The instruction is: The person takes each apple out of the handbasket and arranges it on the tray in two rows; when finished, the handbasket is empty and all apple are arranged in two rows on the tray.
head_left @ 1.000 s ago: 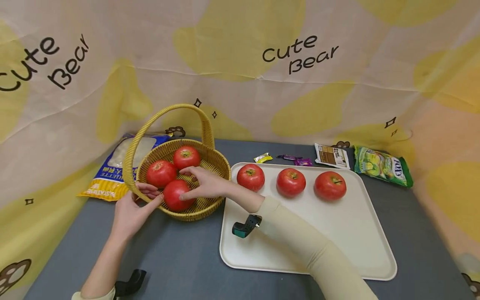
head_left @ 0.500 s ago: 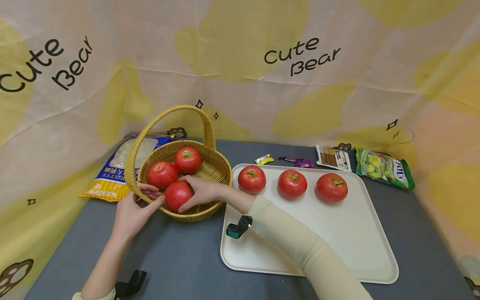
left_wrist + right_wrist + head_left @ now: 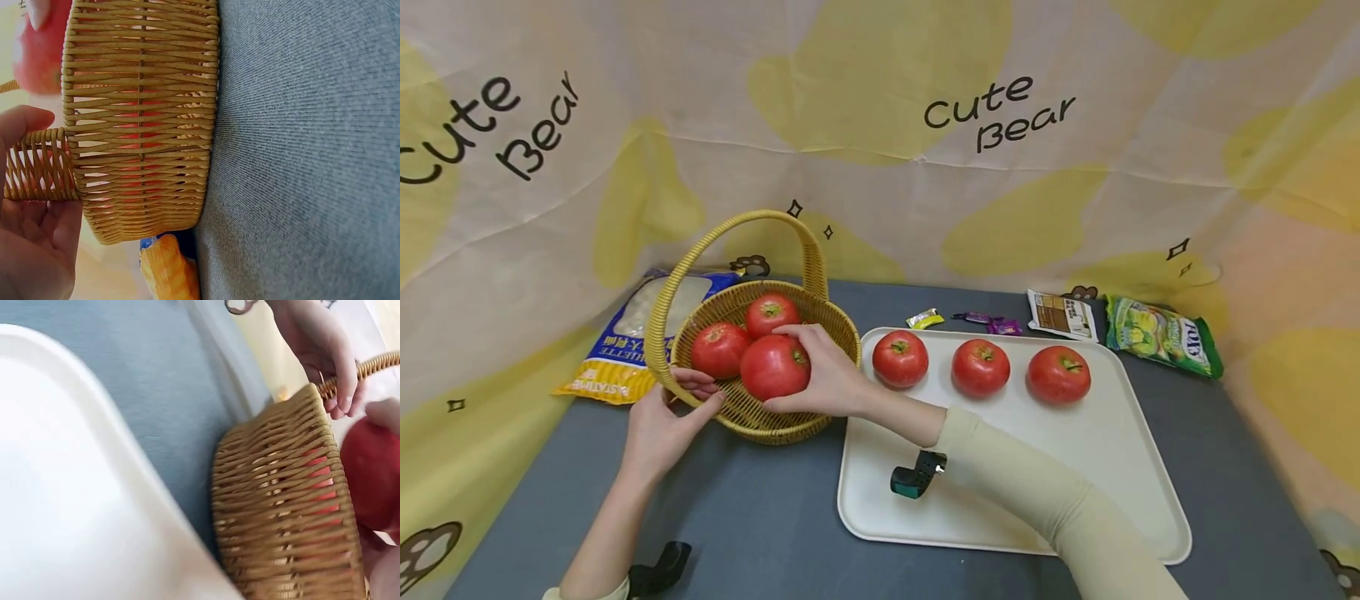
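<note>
A yellow wicker basket [image 3: 782, 432] stands on the grey table, holding two tomatoes, one at its left [image 3: 718, 350] and another at its back [image 3: 772, 313]. My left hand [image 3: 658, 427] grips the foot of the basket's handle; the left wrist view shows thumb and fingers on either side of the woven handle [image 3: 40, 169]. My right hand [image 3: 829, 377] holds a third tomato [image 3: 773, 367], its fingers and thumb around the fruit's right side. In the right wrist view this tomato [image 3: 370, 475] shows above the basket's rim.
A white tray [image 3: 1112, 458] lies right of the basket with three tomatoes [image 3: 981, 368] in a row along its back. Behind it are small candies [image 3: 925, 318], a brown-and-white packet [image 3: 1062, 315] and a green bag [image 3: 1161, 336]. A blue-and-yellow pasta bag [image 3: 617, 362] lies behind the basket's left side.
My right hand has closed around the front tomato in the basket and lifted it, moving slightly right and turning its stem into view. The left hand stays on the handle.
</note>
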`<state>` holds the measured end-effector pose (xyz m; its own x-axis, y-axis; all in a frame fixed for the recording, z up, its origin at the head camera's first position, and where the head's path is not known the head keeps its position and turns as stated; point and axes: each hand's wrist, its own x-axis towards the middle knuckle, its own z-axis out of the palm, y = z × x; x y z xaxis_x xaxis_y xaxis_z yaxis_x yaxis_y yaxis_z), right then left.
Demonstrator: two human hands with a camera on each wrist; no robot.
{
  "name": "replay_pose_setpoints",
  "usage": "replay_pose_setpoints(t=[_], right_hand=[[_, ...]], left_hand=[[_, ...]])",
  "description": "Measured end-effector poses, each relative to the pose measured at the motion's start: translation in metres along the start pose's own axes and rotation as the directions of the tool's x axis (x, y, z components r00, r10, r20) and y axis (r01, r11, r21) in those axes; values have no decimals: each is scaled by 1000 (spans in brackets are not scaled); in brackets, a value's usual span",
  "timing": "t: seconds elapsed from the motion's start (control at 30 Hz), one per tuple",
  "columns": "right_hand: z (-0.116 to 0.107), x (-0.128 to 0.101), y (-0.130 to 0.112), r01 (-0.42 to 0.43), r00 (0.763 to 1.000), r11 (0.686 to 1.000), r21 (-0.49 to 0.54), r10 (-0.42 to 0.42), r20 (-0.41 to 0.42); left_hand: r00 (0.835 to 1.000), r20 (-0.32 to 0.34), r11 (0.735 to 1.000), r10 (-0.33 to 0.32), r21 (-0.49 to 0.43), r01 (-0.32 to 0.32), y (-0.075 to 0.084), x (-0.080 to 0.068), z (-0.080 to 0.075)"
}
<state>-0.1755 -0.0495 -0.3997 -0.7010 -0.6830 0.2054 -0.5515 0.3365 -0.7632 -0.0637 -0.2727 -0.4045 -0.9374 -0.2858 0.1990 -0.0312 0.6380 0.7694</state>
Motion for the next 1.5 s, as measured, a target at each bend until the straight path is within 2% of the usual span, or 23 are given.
replay_pose_setpoints(t=[0.2, 0.37, 0.5, 0.63, 0.77, 1.03, 1.33, 1.5], right_hand=[[-19, -38, 5, -5, 991, 997, 80, 16, -130], [-33, -73, 15, -56, 980, 996, 72, 69, -187], [-44, -101, 27, -106, 975, 991, 83, 120, -189], [-52, -126, 39, -162, 973, 986, 45, 168, -158], [-55, -144, 48, -176, 977, 984, 7, 176, -122], [-51, -161, 57, -97, 993, 995, 13, 97, -68], [-42, -164, 59, -34, 999, 998, -56, 32, -37], [-41, -163, 59, -35, 999, 997, -68, 33, -26]], left_hand=[[1000, 0, 1000, -2, 1, 2, -3, 0, -1], [1000, 5, 1000, 4, -4, -4, -4, 0, 0], [1000, 5, 1000, 1, -3, -1, -4, 1, 1], [1000, 0, 1000, -3, 5, 3, -4, 1, 1], [1000, -4, 1000, 0, 5, 0, -3, 1, 1], [1000, 1, 1000, -11, 2, 11, -2, 1, 2], [1000, 17, 1000, -21, 4, 21, -2, 0, 1], [1000, 13, 1000, -16, 2, 16, -3, 1, 1]])
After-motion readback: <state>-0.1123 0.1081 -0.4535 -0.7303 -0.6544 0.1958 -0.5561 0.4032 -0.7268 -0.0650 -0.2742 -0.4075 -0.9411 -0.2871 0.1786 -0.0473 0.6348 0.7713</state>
